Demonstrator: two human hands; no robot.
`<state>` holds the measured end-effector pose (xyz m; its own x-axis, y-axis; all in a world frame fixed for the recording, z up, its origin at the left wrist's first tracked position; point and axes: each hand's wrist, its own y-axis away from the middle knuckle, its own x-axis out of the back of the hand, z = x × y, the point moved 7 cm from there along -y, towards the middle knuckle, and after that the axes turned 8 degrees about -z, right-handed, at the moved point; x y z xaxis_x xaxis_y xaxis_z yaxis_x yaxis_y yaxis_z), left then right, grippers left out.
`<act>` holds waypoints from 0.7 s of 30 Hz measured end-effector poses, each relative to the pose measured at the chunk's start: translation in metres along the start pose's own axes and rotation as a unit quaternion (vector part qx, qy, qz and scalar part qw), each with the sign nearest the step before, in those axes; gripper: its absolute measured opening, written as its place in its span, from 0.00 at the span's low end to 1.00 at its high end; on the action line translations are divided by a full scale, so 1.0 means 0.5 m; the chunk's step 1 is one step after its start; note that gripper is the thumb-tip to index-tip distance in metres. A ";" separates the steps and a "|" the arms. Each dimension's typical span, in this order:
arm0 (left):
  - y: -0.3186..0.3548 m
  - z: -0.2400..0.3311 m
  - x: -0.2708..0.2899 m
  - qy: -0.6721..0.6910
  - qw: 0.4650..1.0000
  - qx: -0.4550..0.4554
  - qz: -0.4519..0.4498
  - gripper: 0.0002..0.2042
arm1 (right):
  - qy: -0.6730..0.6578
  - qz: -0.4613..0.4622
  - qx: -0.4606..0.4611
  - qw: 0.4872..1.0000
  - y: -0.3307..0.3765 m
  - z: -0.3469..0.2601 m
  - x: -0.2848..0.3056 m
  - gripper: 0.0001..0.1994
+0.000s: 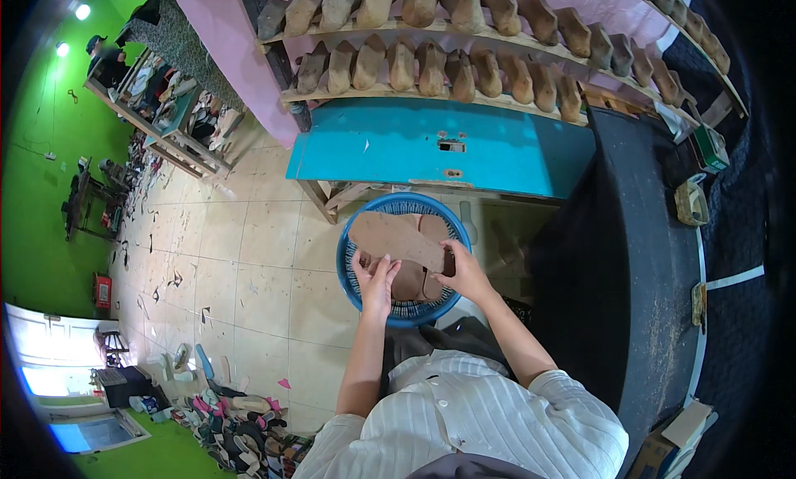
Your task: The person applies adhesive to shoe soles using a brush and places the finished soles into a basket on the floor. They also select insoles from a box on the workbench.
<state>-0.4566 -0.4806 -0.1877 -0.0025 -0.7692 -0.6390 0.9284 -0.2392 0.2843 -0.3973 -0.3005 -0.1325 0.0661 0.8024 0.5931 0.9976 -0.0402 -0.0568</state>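
Note:
A brown shoe sole point(396, 237) lies crosswise between my hands, above a round blue plastic basket point(351, 290). My left hand point(376, 280) pinches its near edge, thumb and fingers pressed together. At the sole's right end, my right hand point(464, 270) is closed around the tip. Beneath, more brown sole pieces point(408, 282) fill the basket, partly hidden by the held one and my fingers. The basket's slatted inner wall shows around them.
Beyond the basket stands a turquoise table point(365, 143). Wooden shoe lasts point(431, 65) line shelves above it. A black bench point(634, 313) flanks my right. Shoes and scraps point(240, 425) are heaped at the lower left; a person point(108, 65) is far off at the upper left.

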 end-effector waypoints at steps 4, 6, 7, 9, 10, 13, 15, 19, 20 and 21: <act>-0.034 -0.011 0.042 -0.085 0.996 0.018 0.007 0.35 | 0.021 -0.043 -0.048 0.998 -0.046 0.063 -0.039 0.29; -0.069 -0.030 0.084 -0.128 0.991 0.041 0.014 0.37 | 0.016 -0.061 -0.045 0.997 -0.074 0.094 -0.056 0.29; -0.085 -0.034 0.099 -0.174 0.983 0.049 -0.001 0.39 | 0.075 -0.047 -0.043 0.995 -0.087 0.101 -0.059 0.29; -0.113 -0.051 0.130 -0.222 0.973 0.063 -0.016 0.41 | 0.130 -0.033 -0.047 0.990 -0.112 0.130 -0.072 0.29; -0.129 -0.067 0.140 -0.254 0.964 0.079 -0.021 0.42 | 0.121 -0.059 -0.070 0.988 -0.125 0.164 -0.084 0.29; -0.171 -0.100 0.165 -0.310 0.943 0.112 -0.041 0.43 | 0.096 -0.097 -0.107 0.985 -0.162 0.242 -0.119 0.30; -0.195 -0.115 0.175 -0.392 0.907 0.132 -0.075 0.42 | 0.087 -0.093 -0.121 0.984 -0.178 0.277 -0.131 0.30; -0.249 -0.117 0.187 -0.520 0.842 0.114 -0.093 0.37 | 0.082 -0.085 -0.128 0.985 -0.217 0.317 -0.145 0.30; -0.261 -0.116 0.189 -0.569 0.809 0.109 -0.105 0.36 | 0.095 -0.092 -0.127 0.983 -0.225 0.323 -0.150 0.30; -0.269 -0.117 0.193 -0.615 0.773 0.103 -0.117 0.34 | 0.107 -0.099 -0.127 0.981 -0.232 0.329 -0.155 0.30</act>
<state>-0.5598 -0.4880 -0.3294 -0.6296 -0.6417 0.4380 0.7712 -0.4480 0.4522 -0.5219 -0.2602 -0.3041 -0.1542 0.6666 0.7293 0.9626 -0.0651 0.2630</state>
